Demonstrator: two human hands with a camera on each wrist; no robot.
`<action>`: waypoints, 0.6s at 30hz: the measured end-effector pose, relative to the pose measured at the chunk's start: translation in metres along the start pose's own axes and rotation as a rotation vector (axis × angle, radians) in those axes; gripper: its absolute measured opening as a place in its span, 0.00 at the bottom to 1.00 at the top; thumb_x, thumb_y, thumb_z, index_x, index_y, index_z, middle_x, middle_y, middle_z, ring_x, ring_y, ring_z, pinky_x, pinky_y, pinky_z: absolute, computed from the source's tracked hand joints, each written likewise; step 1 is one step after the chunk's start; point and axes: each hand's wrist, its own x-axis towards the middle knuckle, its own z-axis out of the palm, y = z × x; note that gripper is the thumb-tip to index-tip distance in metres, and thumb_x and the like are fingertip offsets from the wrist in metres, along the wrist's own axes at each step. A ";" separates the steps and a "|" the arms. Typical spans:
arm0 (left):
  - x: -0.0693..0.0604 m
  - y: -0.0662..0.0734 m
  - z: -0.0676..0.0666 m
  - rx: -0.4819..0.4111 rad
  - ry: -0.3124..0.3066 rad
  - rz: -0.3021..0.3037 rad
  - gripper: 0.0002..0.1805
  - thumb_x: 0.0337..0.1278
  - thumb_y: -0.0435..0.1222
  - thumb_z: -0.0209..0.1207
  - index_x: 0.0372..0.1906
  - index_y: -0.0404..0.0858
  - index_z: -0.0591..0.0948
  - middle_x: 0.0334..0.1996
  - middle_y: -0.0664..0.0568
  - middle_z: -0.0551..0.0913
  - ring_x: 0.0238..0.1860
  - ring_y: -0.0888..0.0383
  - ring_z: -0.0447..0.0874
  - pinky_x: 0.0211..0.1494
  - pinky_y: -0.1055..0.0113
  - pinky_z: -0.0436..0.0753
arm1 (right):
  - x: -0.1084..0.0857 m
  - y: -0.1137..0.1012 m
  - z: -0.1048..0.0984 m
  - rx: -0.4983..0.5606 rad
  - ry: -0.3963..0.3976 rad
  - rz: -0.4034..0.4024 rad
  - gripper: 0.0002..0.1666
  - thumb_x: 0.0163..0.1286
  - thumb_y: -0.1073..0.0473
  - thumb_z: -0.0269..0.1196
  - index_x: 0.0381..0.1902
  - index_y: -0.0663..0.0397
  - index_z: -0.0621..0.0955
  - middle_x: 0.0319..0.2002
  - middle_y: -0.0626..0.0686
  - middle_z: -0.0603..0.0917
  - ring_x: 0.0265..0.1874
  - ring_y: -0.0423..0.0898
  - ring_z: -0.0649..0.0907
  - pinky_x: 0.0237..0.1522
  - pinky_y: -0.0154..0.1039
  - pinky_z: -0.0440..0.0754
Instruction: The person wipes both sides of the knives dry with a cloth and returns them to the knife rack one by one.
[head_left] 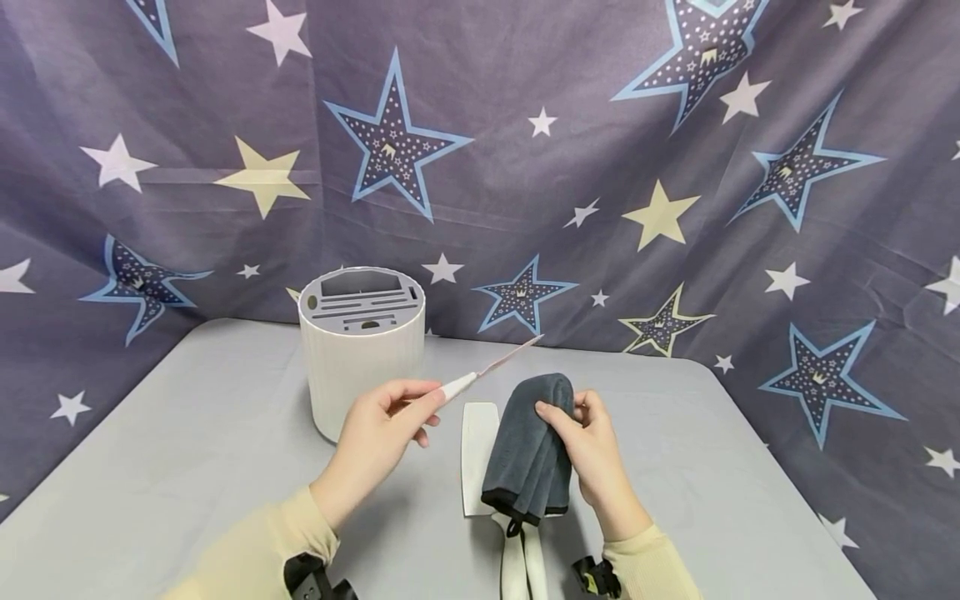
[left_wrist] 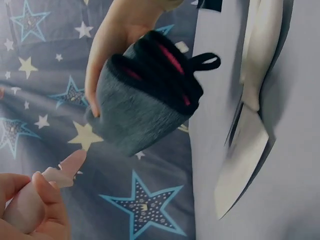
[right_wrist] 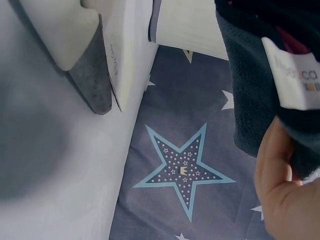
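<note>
Cream sleeves (head_left: 652, 567) are seen nearest the camera, with a small knife (head_left: 459, 386) and a dark grey cloth (head_left: 528, 442) held above the desk (head_left: 187, 450).
By the left grip (head_left: 390, 421), the white handle of the small knife is pinched, and its thin blade is pointed up to the right, near the cloth but apart from it. By the right grip (head_left: 596, 450), the cloth is held at its upper part, with the thumb laid on the front; its black edge and loop are turned downward. Below the cloth, two other knives (head_left: 478, 458) with pale handles are laid side by side on the desk, partly hidden. Farther left, a white slotted holder (head_left: 363, 375) is placed; behind the desk, a starry curtain (head_left: 495, 192) is hung.
</note>
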 end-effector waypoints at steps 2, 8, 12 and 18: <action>0.002 0.004 -0.004 -0.014 0.011 0.011 0.12 0.63 0.34 0.62 0.48 0.31 0.84 0.29 0.45 0.86 0.22 0.61 0.81 0.29 0.71 0.81 | 0.000 0.000 0.000 0.001 0.000 0.003 0.17 0.65 0.61 0.67 0.40 0.59 0.68 0.27 0.48 0.77 0.24 0.41 0.81 0.28 0.35 0.80; 0.011 0.019 -0.015 -0.069 0.037 0.080 0.12 0.64 0.36 0.63 0.46 0.30 0.83 0.29 0.52 0.84 0.25 0.63 0.82 0.28 0.70 0.81 | 0.000 0.002 -0.002 0.003 -0.004 0.007 0.17 0.66 0.60 0.66 0.41 0.59 0.68 0.28 0.48 0.77 0.24 0.41 0.81 0.29 0.36 0.80; 0.018 0.030 -0.024 -0.088 0.050 0.118 0.14 0.62 0.36 0.65 0.47 0.30 0.84 0.30 0.58 0.85 0.26 0.64 0.84 0.29 0.69 0.83 | -0.001 0.002 -0.003 0.004 -0.003 0.018 0.17 0.66 0.60 0.66 0.42 0.60 0.69 0.29 0.49 0.78 0.25 0.42 0.82 0.30 0.36 0.81; 0.025 0.044 -0.040 -0.116 0.035 0.143 0.20 0.56 0.35 0.69 0.51 0.29 0.83 0.29 0.59 0.88 0.26 0.64 0.84 0.30 0.69 0.83 | -0.002 0.003 -0.004 0.014 -0.004 0.025 0.17 0.66 0.61 0.66 0.43 0.60 0.69 0.29 0.48 0.79 0.25 0.42 0.82 0.30 0.36 0.81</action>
